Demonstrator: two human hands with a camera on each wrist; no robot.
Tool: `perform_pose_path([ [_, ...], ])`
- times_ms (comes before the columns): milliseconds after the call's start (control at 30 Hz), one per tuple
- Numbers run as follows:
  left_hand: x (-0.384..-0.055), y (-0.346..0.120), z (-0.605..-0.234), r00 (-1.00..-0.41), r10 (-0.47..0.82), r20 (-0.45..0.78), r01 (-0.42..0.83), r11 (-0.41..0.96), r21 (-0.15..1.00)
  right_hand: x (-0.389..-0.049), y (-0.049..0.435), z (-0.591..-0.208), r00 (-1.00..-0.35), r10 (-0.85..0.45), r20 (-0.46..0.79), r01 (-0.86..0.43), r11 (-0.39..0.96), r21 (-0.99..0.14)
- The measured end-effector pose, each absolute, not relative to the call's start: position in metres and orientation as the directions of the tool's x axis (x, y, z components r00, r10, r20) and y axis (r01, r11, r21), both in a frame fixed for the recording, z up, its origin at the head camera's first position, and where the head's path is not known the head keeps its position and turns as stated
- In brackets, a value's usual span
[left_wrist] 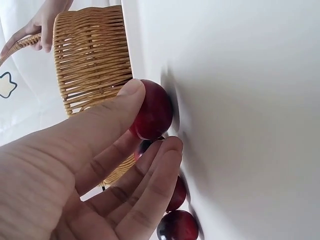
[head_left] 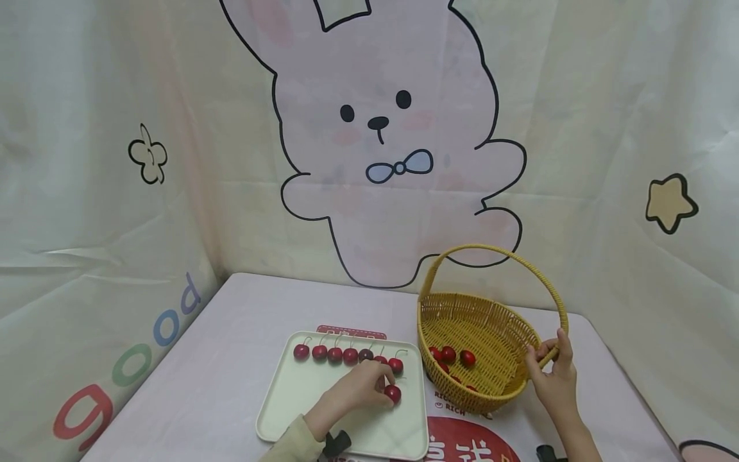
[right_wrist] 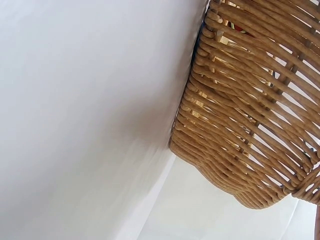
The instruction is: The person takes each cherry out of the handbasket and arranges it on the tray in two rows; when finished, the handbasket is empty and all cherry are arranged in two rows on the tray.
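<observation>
My left hand (head_left: 362, 387) is over a cream tray (head_left: 306, 398), pinching a dark red cherry (head_left: 393, 393) between thumb and finger. In the left wrist view this cherry (left_wrist: 154, 110) is low over the tray surface; whether it touches is hard to tell. Along the tray's far side runs a row of several cherries (head_left: 335, 355) with stems. To the right stands a yellow wicker basket (head_left: 470, 308) with several loose cherries (head_left: 467, 358) inside. My right hand (head_left: 555, 378) grips the basket at the foot of its handle; the right wrist view shows only the woven side (right_wrist: 240, 110).
The white-covered table (head_left: 219, 372) bears red printed patterns (head_left: 473, 443) in front of the basket. Behind it hangs a cloth backdrop (head_left: 392, 212) with a bunny drawing, and cloth walls rise at both sides. The basket's tall handle (head_left: 491, 248) arches above it.
</observation>
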State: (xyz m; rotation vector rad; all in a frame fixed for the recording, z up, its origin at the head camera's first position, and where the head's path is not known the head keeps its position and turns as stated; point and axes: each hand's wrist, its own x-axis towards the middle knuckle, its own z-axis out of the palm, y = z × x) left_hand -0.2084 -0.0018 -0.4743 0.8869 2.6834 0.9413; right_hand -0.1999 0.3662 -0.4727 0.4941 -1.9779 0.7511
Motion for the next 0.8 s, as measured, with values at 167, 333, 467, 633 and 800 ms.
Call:
perform_pose_path([
  [167,-0.210,-0.002,-0.474,-0.807,0.588,0.053,0.497,0.628,0.599,-0.200,0.366,-0.472,-0.479,-0.045,0.877,-0.613,0.732,-0.297],
  [333,-0.211,-0.002,-0.471,-0.806,0.589,0.058,0.502,0.628,0.594,-0.201,0.366,-0.471,-0.473,-0.043,0.880,-0.620,0.725,-0.298],
  [467,-0.212,-0.002,-0.467,-0.810,0.585,0.050,0.496,0.636,0.592,-0.201,0.366,-0.472,-0.473,-0.040,0.880,-0.625,0.719,-0.303],
  [633,-0.216,0.001,-0.463,-0.808,0.587,0.060,0.497,0.623,0.604,-0.202,0.366,-0.472,-0.467,-0.041,0.883,-0.634,0.712,-0.302],
  [800,-0.220,0.008,-0.455,-0.786,0.609,0.108,0.534,0.580,0.615,-0.201,0.366,-0.474,-0.467,-0.039,0.883,-0.626,0.720,-0.300],
])
